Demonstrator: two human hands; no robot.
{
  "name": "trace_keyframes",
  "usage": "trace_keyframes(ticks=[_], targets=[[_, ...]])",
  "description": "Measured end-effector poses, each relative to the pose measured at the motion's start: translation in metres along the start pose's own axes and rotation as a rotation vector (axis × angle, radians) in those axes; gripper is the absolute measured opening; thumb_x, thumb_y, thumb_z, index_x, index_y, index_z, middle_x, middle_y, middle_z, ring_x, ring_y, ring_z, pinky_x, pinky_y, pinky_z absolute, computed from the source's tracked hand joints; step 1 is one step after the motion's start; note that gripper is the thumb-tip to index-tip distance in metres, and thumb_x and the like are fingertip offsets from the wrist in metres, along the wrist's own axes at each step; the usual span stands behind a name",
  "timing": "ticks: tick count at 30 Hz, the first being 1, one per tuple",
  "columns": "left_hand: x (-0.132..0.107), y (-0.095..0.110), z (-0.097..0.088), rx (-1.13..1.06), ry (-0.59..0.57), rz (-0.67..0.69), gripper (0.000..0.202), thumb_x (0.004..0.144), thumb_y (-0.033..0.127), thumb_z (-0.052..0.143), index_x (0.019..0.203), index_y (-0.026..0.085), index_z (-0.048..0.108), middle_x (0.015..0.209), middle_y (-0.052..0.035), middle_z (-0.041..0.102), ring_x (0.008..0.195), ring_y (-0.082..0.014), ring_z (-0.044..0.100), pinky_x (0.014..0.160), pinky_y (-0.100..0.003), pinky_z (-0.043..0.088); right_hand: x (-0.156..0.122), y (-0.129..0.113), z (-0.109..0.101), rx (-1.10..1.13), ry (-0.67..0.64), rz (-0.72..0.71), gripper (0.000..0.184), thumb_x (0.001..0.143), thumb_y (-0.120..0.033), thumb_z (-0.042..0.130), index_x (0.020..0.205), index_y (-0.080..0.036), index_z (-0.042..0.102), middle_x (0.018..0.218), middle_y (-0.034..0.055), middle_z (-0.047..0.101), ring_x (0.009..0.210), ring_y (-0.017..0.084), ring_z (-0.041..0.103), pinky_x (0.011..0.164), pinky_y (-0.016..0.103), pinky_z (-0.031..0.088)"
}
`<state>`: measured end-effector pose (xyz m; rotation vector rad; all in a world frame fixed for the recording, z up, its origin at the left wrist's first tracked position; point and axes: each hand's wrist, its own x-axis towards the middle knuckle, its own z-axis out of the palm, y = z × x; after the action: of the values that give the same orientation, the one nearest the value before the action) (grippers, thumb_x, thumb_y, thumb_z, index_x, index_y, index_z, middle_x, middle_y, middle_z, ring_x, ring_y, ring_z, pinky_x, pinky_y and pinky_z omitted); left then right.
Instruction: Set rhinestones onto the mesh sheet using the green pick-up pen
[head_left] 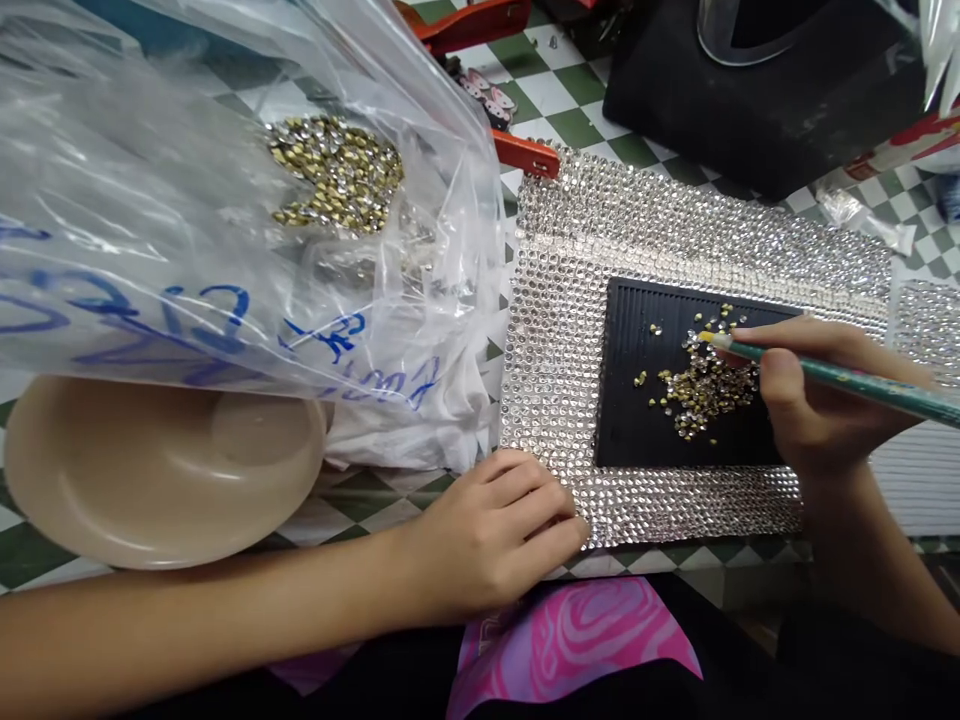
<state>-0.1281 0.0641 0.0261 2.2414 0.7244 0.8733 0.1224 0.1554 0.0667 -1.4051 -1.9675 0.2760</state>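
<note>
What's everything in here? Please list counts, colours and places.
Studded sheet: one, silver, centre right
Grooved tray: one, black, on the studded sheet
Loose stones: many, gold and silver, on the tray
Pencil-like tool: one, green with yellow tip, over the tray
Clear bag: one, transparent with blue writing, upper left
Other stones: many, gold and silver, at the bag
Bowl: one, beige, lower left
Crumpled material: one patch, white, beside the bowl
Flat pieces: two, orange-red, top centre
Large object: one, black, upper right
Small packet: one, clear, upper right
Checkered surface: one, green and white, beneath
Patterned cloth: one, pink and purple, bottom centre
Left hand: one, bare, on the studded sheet's corner
Right hand: one, bare, holding the tool
</note>
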Motion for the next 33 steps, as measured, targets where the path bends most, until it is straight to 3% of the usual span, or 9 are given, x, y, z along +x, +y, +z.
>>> trace_keyframes(ticks=[7, 19, 33], targets=[[-0.002, 0.002, -0.002, 0.004, 0.0, 0.009, 0.024, 0.09, 0.01, 0.037, 0.091, 0.009, 0.061, 0.084, -0.005, 0.06, 0.079, -0.0159, 0.047, 0.076, -0.033, 0.036, 0.003, 0.003, -0.005, -0.088, -0.154, -0.048, 0.024, 0.068, -0.009, 0.057, 0.085, -0.023, 0.066, 0.075, -0.0009, 0.067, 0.065, 0.015, 0.063, 0.055, 0.03, 0.047], [-0.002, -0.001, 0.0, 0.021, 0.022, 0.024, 0.025, 0.09, 0.009, 0.037, 0.09, 0.009, 0.062, 0.081, -0.0053, 0.059, 0.077, -0.0157, 0.045, 0.076, -0.032, 0.037, 0.014, -0.002, 0.001, -0.055, -0.014, -0.071, 0.018, 0.069, -0.011, 0.056, 0.076, -0.024, 0.068, 0.066, -0.003, 0.064, 0.058, 0.01, 0.057, 0.052, 0.027, 0.041], [-0.002, 0.001, -0.001, 0.015, 0.018, 0.016, 0.022, 0.089, 0.009, 0.039, 0.09, 0.009, 0.062, 0.081, -0.0052, 0.059, 0.078, -0.0156, 0.046, 0.077, -0.032, 0.037, 0.012, -0.002, 0.004, 0.025, -0.001, -0.018, 0.018, 0.071, -0.012, 0.056, 0.078, -0.023, 0.068, 0.068, -0.0023, 0.065, 0.06, 0.011, 0.06, 0.054, 0.028, 0.045]])
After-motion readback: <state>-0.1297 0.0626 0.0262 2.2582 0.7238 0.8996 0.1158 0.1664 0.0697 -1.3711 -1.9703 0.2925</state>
